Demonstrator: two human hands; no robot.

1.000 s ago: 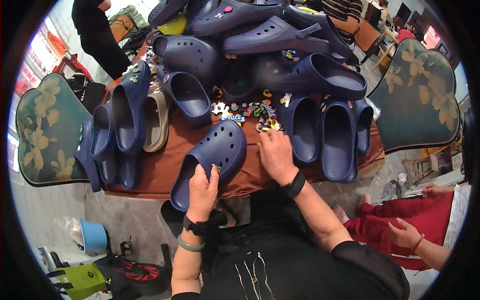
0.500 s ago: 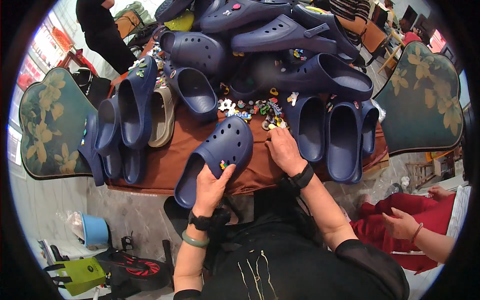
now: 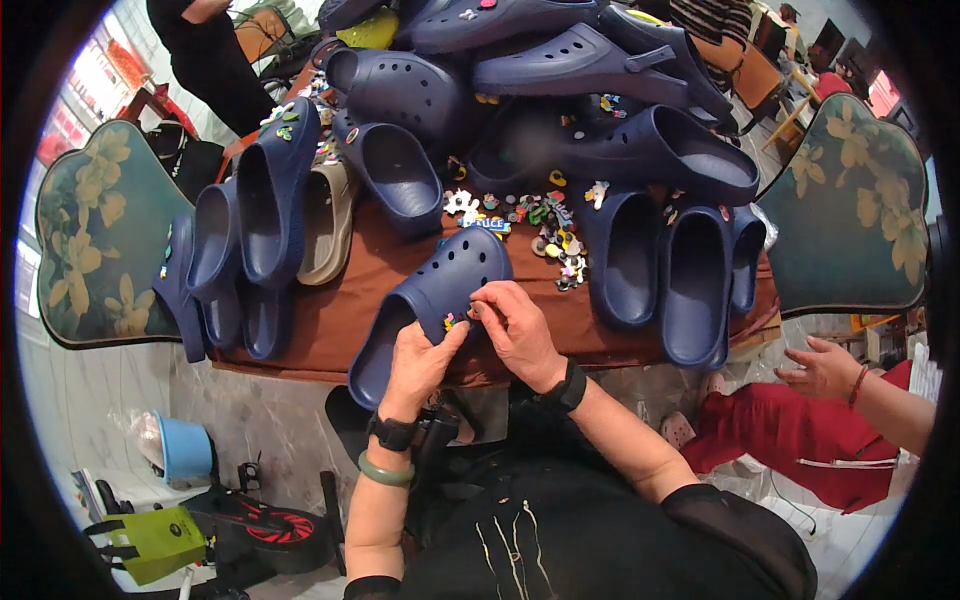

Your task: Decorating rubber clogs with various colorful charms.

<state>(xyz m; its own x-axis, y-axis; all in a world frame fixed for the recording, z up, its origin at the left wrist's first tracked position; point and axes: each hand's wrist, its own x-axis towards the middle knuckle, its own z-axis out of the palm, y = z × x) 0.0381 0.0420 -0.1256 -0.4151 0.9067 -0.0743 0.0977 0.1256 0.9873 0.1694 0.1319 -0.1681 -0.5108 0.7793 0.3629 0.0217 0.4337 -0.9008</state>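
Observation:
My left hand (image 3: 422, 362) grips a navy blue clog (image 3: 455, 268) by its side, thumb on the upper, its toe pointing away from me. A small colourful charm (image 3: 452, 321) sits on the clog's upper near my thumb. Fingertips of my right hand (image 3: 517, 335) are pinched together at the clog's right side, around a small charm (image 3: 474, 313) that is mostly hidden. Beyond the toe lies a heap of loose shoe charms (image 3: 535, 212), some spread to the right near other clogs.
More navy clogs (image 3: 625, 265) stand on both sides of the brown tablecloth (image 3: 320, 335) and pile up at the back. A beige clog (image 3: 330, 225) leans among those at left. Floral-backed chairs (image 3: 850, 200) flank the table. Another person's hand (image 3: 825, 368) reaches in at right.
My right hand has moved left from the loose charms to the clog's upper, with a small charm in its fingertips. The left hand keeps its hold. The other person's hand has risen.

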